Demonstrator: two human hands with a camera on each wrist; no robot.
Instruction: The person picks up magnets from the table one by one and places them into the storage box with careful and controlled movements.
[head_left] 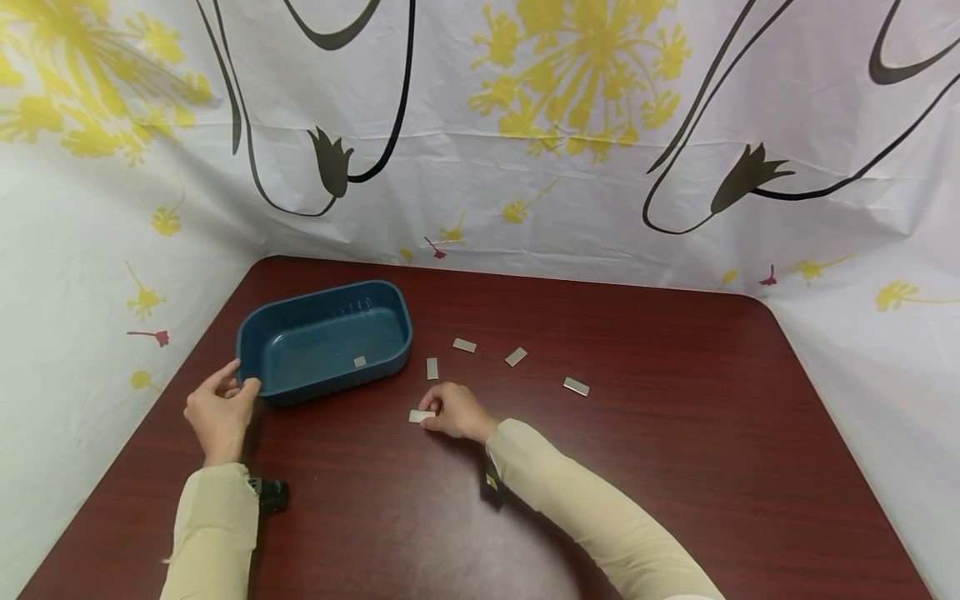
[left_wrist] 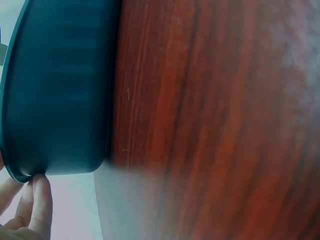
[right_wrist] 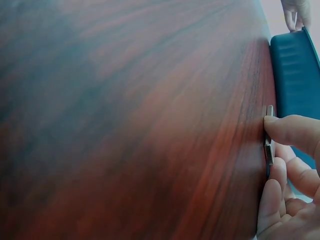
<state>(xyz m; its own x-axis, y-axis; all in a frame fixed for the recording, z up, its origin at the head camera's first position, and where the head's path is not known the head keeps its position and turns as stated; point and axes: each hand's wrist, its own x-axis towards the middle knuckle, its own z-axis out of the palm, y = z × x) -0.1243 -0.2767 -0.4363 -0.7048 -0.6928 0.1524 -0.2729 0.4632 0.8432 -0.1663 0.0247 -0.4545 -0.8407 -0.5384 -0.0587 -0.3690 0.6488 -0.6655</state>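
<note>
My left hand (head_left: 222, 412) grips the near left corner of a dark blue plastic tray (head_left: 322, 388), fingertips at its rim. In the left wrist view those fingers (left_wrist: 41, 205) meet the rim beside the tray's ribbed side wall (left_wrist: 55, 95). Right of the tray, my right hand (head_left: 457, 412) pinches a small flat silver metal plate (head_left: 417, 416) between thumb and fingers, close over the table. The right wrist view has the thumb (right_wrist: 290, 131) across the thin plate (right_wrist: 270, 110), seen edge-on. One similar small plate (head_left: 360, 362) lies inside the tray.
Several loose silver plates lie on the dark red wood-grain table (head_left: 675, 433): one plate (head_left: 432, 368) just beyond my right hand, others (head_left: 516, 357) farther right. A white curtain (head_left: 525, 225) with yellow flowers hangs around the table's back and sides.
</note>
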